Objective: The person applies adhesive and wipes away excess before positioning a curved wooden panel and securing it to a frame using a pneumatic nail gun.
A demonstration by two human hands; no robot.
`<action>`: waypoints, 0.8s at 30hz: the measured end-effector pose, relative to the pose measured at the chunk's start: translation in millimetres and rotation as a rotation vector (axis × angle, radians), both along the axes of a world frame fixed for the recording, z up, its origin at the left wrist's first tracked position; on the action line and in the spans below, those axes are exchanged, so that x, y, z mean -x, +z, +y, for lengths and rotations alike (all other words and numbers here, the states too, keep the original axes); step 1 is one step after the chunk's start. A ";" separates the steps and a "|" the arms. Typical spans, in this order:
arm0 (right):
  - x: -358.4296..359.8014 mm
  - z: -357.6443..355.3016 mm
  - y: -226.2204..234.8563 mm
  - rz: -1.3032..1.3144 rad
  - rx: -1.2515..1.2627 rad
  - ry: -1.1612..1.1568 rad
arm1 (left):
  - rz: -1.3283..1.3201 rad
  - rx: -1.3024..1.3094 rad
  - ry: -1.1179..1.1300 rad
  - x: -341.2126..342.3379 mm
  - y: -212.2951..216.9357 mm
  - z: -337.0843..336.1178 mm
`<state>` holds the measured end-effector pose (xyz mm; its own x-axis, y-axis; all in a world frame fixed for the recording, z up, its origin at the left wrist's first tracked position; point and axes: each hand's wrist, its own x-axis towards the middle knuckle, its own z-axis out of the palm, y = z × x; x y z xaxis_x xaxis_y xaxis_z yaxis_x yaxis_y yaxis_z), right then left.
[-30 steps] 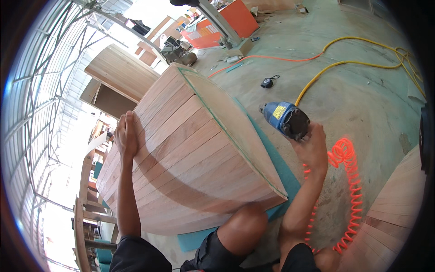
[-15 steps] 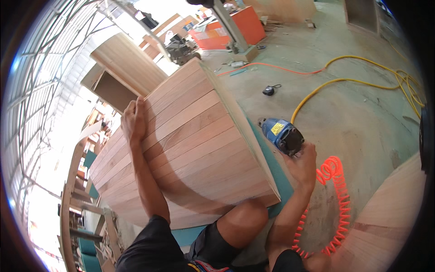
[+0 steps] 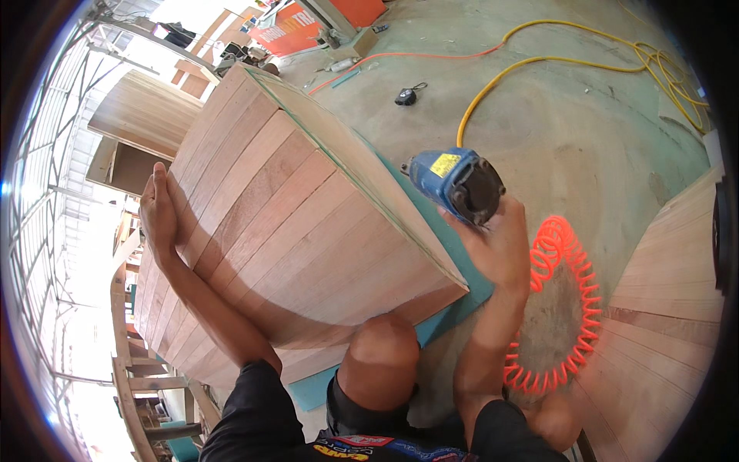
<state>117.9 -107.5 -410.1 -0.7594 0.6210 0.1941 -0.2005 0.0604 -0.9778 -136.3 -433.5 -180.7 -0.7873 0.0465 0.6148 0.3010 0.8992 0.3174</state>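
Note:
A large slatted wooden box (image 3: 262, 223) of reddish-brown strips stands tilted before me, with a pale side edge facing right. Against its far left edge rests my left hand (image 3: 159, 219), fingers stretched out along the wood and partly hidden from me. My right hand (image 3: 500, 250) is wrapped round the handle of a blue nail gun (image 3: 454, 181) with a black cap and a yellow label. The gun is held up right of the box, apart from it, its nose pointing left. A coiled orange-red air hose (image 3: 589, 308) loops beside my right forearm.
A teal mat (image 3: 477, 285) lies under the box. A yellow hose (image 3: 523, 65) and a small black tape measure (image 3: 408, 95) are on the concrete floor. Another slatted wooden panel (image 3: 654, 323) stands at right. Wooden framing (image 3: 123, 354) is at left, an orange counter (image 3: 285, 31) behind.
The view has shifted, so the box and floor things sit further left and higher. The nail gun is raised and looks nearer. My left hand's fingers are straighter along the box's edge.

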 end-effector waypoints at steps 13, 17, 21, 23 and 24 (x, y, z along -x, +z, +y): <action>-25.8 8.4 23.5 -0.112 -0.058 -0.039 | 0.012 0.025 -0.009 -4.3 -4.8 5.0; -30.3 12.1 5.3 -0.015 -0.141 0.018 | 0.116 0.050 -0.026 1.4 -9.6 4.5; -36.0 8.4 11.1 0.003 -0.325 -0.072 | 0.138 0.013 0.024 -12.8 -2.7 8.2; -35.2 7.3 13.6 -0.108 -0.359 -0.039 | 0.300 0.009 -0.113 -11.4 -12.1 -9.0; -32.2 3.7 18.2 -0.138 -0.356 -0.042 | 0.420 0.266 -0.181 -8.9 -16.4 -30.1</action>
<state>150.1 -103.9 -391.9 -0.7690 0.5641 0.3007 -0.0586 0.4062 -0.9119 -127.4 -463.6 -197.0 -0.4403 0.3562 0.8242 0.5113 0.8540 -0.0960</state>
